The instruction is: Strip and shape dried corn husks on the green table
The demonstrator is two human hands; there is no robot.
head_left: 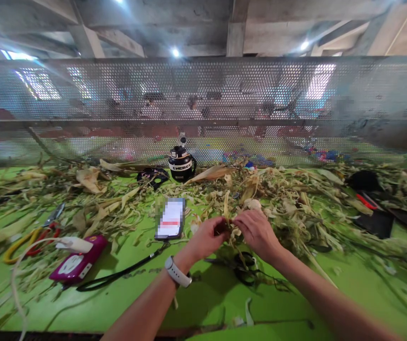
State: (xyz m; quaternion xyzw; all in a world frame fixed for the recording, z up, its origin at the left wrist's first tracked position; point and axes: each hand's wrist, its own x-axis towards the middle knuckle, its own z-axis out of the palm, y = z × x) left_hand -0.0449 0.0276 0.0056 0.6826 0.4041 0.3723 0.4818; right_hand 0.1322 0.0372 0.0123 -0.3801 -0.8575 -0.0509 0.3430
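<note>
My left hand [207, 237], with a pale watch on its wrist, is closed with its fingertips pinching a dried corn husk strip [226, 204] that stands upright. Close beside it on the right, my right hand [257, 233] is also closed, its bent fingers meeting at the lower part of the same husk. The fingertips partly hide where they grip. Shreds of husk hang below the hands. Dark-handled scissors [245, 269] lie on the green tabletop [210, 308] just under them. A phone [170, 219] with a lit screen lies left of my hands.
Loose husks [288, 194] cover the table's far half. A black jug [181, 165] stands at the back before a perforated metal screen [217, 109]. Left are a magenta power bank [79, 260] with a white cable, a black strap [118, 275] and yellow-and-red-handled scissors [35, 241]. People sit beyond the screen.
</note>
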